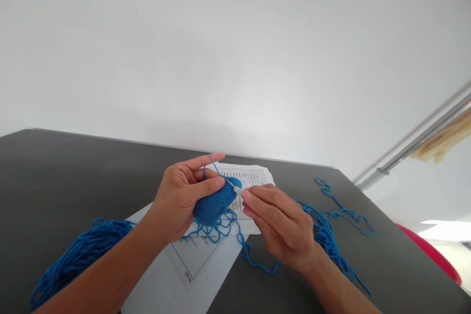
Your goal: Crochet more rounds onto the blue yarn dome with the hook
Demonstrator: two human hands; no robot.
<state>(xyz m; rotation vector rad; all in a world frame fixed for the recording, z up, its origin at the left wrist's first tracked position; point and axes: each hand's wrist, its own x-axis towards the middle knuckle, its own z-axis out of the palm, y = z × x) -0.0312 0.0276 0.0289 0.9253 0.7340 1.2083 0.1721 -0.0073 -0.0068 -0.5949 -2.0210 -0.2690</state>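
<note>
My left hand (187, 191) pinches the upper edge of a blue crocheted piece (213, 207), which has a rounded, cup-like shape. A strand of blue yarn (214, 163) runs over my raised left index finger down to the work. In my right hand (281, 218) is a crochet hook (238, 190) with a pale handle, gripped between thumb and fingers. Its thin metal shaft points up and left to the rim of the piece, close to my left thumb. The hook's very tip is too small to make out there.
Beneath the hands lie printed paper sheets (206, 287) on a dark grey table (91, 171). A thick blue yarn skein (83, 250) rests at left. Loose blue yarn (326, 235) tangles at right. Behind stands a white wall (221, 59); a red curved object (429, 252) shows beyond the right edge.
</note>
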